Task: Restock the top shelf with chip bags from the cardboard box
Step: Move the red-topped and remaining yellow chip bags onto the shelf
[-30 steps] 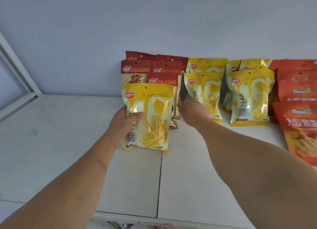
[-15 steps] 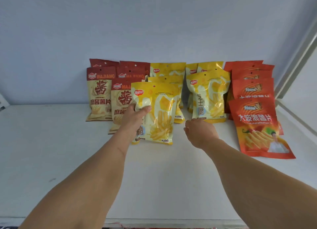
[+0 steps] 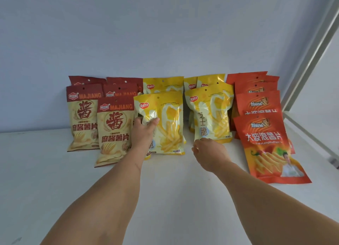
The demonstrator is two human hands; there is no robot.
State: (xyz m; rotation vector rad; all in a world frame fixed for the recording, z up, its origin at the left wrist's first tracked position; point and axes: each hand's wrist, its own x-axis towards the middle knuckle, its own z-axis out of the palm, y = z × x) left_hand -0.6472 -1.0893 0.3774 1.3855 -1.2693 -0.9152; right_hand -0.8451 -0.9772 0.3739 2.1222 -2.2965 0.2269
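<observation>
My left hand (image 3: 142,134) grips the left edge of a yellow fries bag (image 3: 165,123), thumb across its front; the bag stands upright on the white shelf (image 3: 55,180) in front of the other yellow bags. My right hand (image 3: 209,154) hovers with loosely curled fingers just below the bottom edge of a second yellow bag (image 3: 209,114) and holds nothing. The cardboard box is out of view.
Several red-and-cream Majiang chip bags (image 3: 114,131) stand at the left of the row. Several orange bags (image 3: 266,144) lean at the right, the front one slumped forward. A white frame post (image 3: 310,61) rises at the right, and the pale wall is close behind.
My left hand has carried the yellow bag back against the row of yellow bags. My right hand pulled back from between the bags, then moved toward the second yellow bag. The view swung right.
</observation>
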